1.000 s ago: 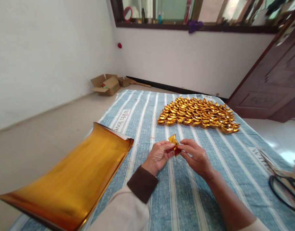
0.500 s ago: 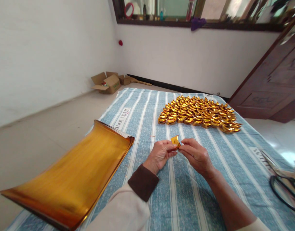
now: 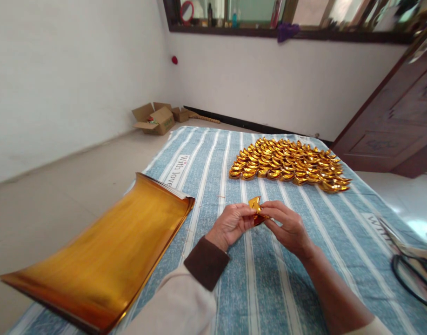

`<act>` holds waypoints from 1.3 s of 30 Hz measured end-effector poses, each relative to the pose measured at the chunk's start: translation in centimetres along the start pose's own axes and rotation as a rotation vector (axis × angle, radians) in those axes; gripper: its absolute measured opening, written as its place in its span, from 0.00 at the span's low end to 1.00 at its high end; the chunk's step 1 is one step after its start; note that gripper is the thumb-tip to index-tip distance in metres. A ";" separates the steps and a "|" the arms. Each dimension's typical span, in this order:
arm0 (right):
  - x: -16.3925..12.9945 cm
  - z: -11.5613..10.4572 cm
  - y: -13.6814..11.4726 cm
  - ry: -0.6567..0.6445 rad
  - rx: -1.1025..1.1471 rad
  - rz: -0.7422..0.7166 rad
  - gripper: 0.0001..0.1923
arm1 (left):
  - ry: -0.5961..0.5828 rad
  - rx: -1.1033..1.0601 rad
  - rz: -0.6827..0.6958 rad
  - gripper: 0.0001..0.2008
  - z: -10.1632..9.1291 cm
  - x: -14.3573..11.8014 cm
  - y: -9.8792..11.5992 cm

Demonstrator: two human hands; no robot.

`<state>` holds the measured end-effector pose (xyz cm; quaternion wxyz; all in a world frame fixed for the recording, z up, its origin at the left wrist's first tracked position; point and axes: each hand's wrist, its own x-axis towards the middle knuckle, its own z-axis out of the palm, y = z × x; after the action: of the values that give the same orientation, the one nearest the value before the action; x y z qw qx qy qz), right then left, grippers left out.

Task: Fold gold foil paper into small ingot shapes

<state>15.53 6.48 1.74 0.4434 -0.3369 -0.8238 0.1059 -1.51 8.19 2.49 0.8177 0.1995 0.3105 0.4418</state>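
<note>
Between my two hands is a small folded piece of gold foil paper [image 3: 256, 205], held above the cloth. My left hand [image 3: 232, 225] pinches its left side with thumb and fingers. On the other side, my right hand [image 3: 289, 227] grips its right edge, fingertips closed on the foil. Part of the piece is hidden behind the fingers. Beyond my hands, many folded gold paper ingots [image 3: 286, 163] stand packed in rows. To the left lies a thick stack of gold foil sheets [image 3: 112, 246], curling up at its edges.
A blue and white striped cloth [image 3: 206, 186] covers the table. Black-handled scissors [image 3: 405, 260] lie at the right edge. Open cardboard boxes [image 3: 161, 122] sit on the floor by the wall. A dark wooden door [image 3: 384, 116] stands at the right.
The gold piece has turned and spread between my hands, so its lower right part now shows below my right fingers. My right fingers have shifted slightly over it.
</note>
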 end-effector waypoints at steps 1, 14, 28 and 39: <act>0.0 0.0 0.0 0.007 -0.001 0.000 0.10 | 0.011 0.011 0.001 0.05 0.0 0.0 0.0; 0.1 -0.1 -0.6 0.058 -0.048 -0.031 0.09 | 0.065 0.092 -0.026 0.05 -0.3 0.1 -0.1; 0.0 0.0 -0.6 0.060 -0.042 0.062 0.07 | 0.104 0.114 0.032 0.07 0.3 -0.2 -0.3; 0.0 0.1 -0.5 0.110 -0.048 0.088 0.05 | 0.097 0.081 0.054 0.07 0.3 -0.2 -0.2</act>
<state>15.16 6.10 1.92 0.4747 -0.3887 -0.7848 0.0871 -1.25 7.91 2.64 0.7808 0.2191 0.3618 0.4599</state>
